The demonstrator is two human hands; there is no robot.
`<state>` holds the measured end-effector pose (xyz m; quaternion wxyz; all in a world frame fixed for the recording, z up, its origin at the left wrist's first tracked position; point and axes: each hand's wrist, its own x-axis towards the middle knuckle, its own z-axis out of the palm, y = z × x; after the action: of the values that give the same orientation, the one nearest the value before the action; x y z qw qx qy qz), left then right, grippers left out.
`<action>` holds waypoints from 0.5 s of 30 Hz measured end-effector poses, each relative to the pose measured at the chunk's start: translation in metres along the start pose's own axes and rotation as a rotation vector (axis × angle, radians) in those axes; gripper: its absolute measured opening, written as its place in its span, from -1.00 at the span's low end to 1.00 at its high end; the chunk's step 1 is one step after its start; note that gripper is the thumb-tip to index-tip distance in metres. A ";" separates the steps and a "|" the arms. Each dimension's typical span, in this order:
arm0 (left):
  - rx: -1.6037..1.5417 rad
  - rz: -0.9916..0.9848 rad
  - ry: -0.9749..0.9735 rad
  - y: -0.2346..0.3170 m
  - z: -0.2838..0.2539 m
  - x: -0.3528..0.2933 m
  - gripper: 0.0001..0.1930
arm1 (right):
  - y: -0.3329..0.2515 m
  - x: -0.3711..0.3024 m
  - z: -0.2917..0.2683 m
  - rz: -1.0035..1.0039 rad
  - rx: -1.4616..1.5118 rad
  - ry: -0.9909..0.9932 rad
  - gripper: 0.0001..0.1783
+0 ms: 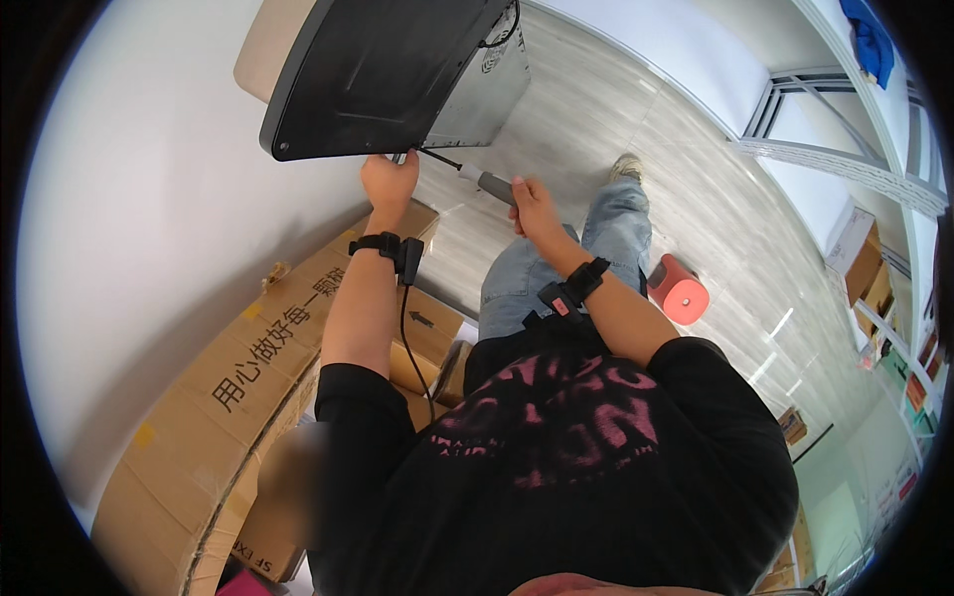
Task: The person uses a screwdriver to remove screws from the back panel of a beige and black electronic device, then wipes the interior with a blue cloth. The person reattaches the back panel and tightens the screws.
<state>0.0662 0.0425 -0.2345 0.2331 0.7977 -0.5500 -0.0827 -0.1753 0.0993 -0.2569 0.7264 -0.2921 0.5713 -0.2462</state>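
A large black panel (pixel 368 74) with rounded corners stands at the upper left, a grey metal casing (pixel 487 94) beside it. My left hand (pixel 388 181) is closed at the panel's lower edge; its fingertips are partly hidden there. In my right hand (pixel 537 211) is a screwdriver (pixel 494 186) with a grey handle, a pale collar and a thin black shaft. The shaft slants up and left, and its tip meets the panel's lower corner, close to my left fingers. Whether the tip sits in a screw is too small to tell.
Long cardboard boxes (pixel 214 412) lie along the white wall at my left, with smaller boxes (pixel 427 328) beside them. On the floor near my leg is a coral-red cylindrical object (pixel 686 298). White shelving (pixel 845 154) runs along the right.
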 end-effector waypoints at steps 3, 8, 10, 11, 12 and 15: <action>0.001 -0.009 -0.011 0.001 -0.001 0.000 -0.65 | -0.009 -0.005 0.003 -0.003 0.036 0.020 -0.62; 0.009 0.024 0.013 -0.001 0.002 0.002 -0.70 | 0.005 -0.006 0.018 -0.210 0.226 0.092 -0.52; -0.005 0.057 0.033 -0.006 0.003 0.000 -0.70 | -0.012 -0.007 -0.003 0.039 0.171 -0.096 -0.51; -0.012 0.073 0.042 -0.009 0.004 -0.001 -0.69 | -0.017 -0.008 -0.009 0.164 0.142 -0.189 -0.50; -0.009 0.074 0.041 -0.006 0.004 -0.001 -0.69 | -0.016 -0.008 -0.006 0.078 0.140 -0.118 -0.50; 0.003 0.071 0.036 0.000 0.003 0.001 -0.69 | -0.002 -0.004 0.016 -0.171 0.139 0.088 -0.48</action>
<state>0.0653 0.0408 -0.2366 0.2444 0.7795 -0.5738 -0.0590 -0.1602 0.1028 -0.2502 0.6955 -0.2777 0.5572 -0.3587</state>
